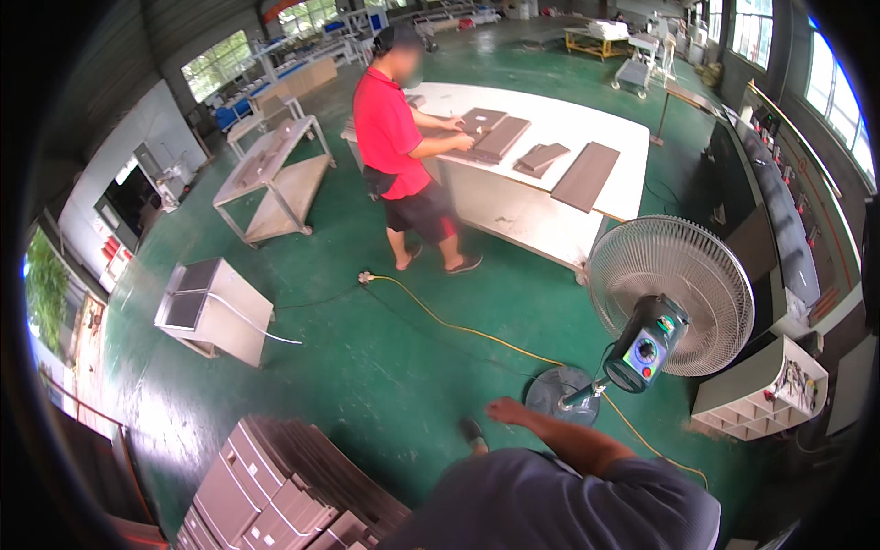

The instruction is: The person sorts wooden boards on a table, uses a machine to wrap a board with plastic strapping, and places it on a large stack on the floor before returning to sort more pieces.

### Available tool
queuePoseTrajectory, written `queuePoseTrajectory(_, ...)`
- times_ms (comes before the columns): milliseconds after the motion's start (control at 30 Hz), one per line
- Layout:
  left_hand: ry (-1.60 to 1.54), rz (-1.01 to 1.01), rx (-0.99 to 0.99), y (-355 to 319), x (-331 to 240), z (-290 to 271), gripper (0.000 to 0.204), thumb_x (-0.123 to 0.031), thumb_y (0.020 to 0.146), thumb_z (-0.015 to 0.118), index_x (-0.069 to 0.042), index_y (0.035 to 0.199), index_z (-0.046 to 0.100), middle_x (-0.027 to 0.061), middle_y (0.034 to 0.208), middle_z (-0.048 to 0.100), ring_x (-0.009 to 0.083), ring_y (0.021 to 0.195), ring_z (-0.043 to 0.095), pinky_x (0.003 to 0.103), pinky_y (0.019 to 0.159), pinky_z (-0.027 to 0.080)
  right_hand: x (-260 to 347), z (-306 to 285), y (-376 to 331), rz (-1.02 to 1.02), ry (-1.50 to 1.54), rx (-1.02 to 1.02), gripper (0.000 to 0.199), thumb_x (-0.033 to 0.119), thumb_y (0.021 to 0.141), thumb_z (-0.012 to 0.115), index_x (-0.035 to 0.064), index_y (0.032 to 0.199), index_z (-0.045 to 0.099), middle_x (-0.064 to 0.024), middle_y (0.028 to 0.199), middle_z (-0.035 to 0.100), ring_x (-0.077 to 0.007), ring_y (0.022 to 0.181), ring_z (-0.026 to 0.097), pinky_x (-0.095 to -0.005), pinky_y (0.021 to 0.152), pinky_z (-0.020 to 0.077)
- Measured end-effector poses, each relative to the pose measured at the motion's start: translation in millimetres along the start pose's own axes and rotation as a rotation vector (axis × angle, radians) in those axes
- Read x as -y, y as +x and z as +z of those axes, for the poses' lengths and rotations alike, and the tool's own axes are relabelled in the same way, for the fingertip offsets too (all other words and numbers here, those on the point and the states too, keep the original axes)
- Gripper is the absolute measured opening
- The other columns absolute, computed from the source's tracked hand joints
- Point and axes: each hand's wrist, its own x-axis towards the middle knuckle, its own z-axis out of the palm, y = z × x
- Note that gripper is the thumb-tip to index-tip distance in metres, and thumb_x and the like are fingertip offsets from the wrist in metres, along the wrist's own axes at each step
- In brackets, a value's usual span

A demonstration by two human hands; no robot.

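My right hand (503, 410) hangs in front of my dark shirt, its fingers loosely curled, and I see nothing in it. Beyond it and to the right stands a large floor fan (674, 298) on a round base (561, 394); my hand is apart from it. My left hand is out of the picture. At the lower left, nearest my left side, rises a strapped stack of brown boards (252, 481). One of my shoes (471, 431) shows just left of my right hand.
A co-worker in a red shirt (385, 124) handles brown panels (490, 133) at a white worktable (559, 105). A yellow cable (440, 321) crosses the green floor. A metal box unit (225, 312) and a wheeled table (275, 179) stand left; a compartment shelf (733, 414) stands right.
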Motion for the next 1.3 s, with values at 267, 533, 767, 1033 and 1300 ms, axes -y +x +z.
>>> queuePoseTrajectory(267,-0.823,-0.186,0.4,212.2,-127.5,-261.9,0.017,-0.027,0.094,0.069,-0.018,0.106,0.062,-0.0008,0.095,0.064,0.016,0.075,0.059,0.032,0.064,0.05,33.0,-112.3,204.4,0.145,0.006,0.018,0.035,0.037,0.093,0.062,0.0081,0.108,0.073,-0.0113,0.098,0.075,-0.025,0.088,0.069,-0.0387,0.081,0.055)
queuePoseTrajectory(533,-0.502,0.267,-0.048,418.6,-478.8,-382.5,0.051,-0.028,0.102,0.06,-0.006,0.147,0.049,0.01,0.123,0.07,0.0252,0.112,0.069,0.041,0.096,0.051,-235.1,-264.9,376.6,0.201,-0.529,-0.205,0.017,0.014,0.088,0.059,0.0086,0.096,0.072,-0.0118,0.094,0.072,-0.0348,0.089,0.071,-0.0445,0.079,0.0584)
queuePoseTrajectory(767,-0.671,-0.094,0.169,465.1,-477.5,-454.2,0.041,-0.014,0.105,0.05,-0.005,0.145,0.048,0.0133,0.128,0.064,0.0202,0.107,0.064,0.035,0.081,0.053,-207.5,-344.7,522.2,0.244,-0.927,0.629,0.019,0.018,0.094,0.055,0.0158,0.104,0.07,-0.0043,0.098,0.074,-0.022,0.09,0.073,-0.0416,0.062,0.0595)
queuePoseTrajectory(1033,-0.691,-0.257,0.179,575.0,-492.1,-559.9,0.031,-0.021,0.105,0.053,-0.009,0.132,0.059,0.0078,0.123,0.066,0.0197,0.101,0.064,0.035,0.081,0.053,-176.6,-404.7,689.2,0.42,-0.664,0.678,0.026,0.027,0.086,0.063,0.0225,0.111,0.069,-0.0049,0.11,0.071,-0.0226,0.108,0.067,-0.0413,0.082,0.0559)
queuePoseTrajectory(1300,-1.089,-0.245,0.419,769.7,-503.3,-799.1,0.01,-0.017,0.097,0.06,-0.016,0.107,0.062,0.0077,0.104,0.069,0.0162,0.083,0.063,0.034,0.059,0.047,-24.2,-373.5,805.7,0.604,-0.145,0.46,0.019,0.025,0.085,0.066,0.0143,0.1,0.071,-0.0106,0.092,0.072,-0.0285,0.083,0.069,-0.0438,0.067,0.0551)
